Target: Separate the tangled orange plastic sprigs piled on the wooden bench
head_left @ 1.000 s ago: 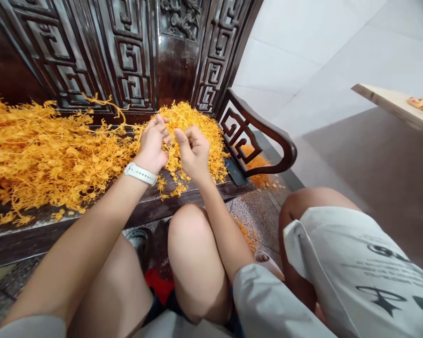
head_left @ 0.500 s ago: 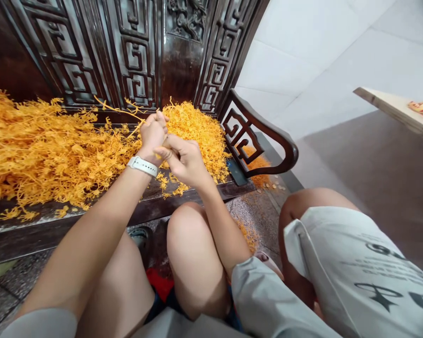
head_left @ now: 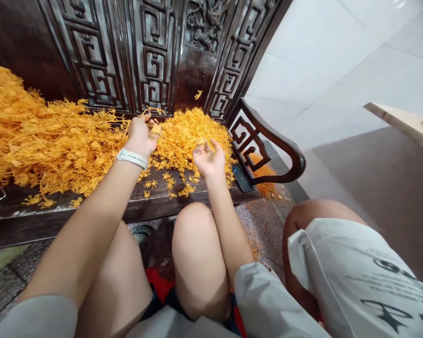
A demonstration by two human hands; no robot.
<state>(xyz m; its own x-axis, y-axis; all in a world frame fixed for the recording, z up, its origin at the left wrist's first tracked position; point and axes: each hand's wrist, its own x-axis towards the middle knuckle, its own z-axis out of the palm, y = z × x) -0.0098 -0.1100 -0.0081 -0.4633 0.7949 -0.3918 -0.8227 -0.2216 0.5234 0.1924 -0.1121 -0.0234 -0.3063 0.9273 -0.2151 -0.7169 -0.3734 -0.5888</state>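
Bench seat (head_left: 169, 199) w/ orange sprigs (head_left: 56, 145)

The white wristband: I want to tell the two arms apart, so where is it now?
In the head view the white wristband circles the left wrist, left of centre, just below the left hand at the orange sprig heap.

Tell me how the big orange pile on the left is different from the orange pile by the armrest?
The left pile is long, branching sprigs, tangled and spread wide. The pile by the armrest is small, loose bits heaped in a tighter mound. The left hand holds a sprig between the two piles; the right hand is open over the small bits. Both are the same orange and lie on the dark bench.
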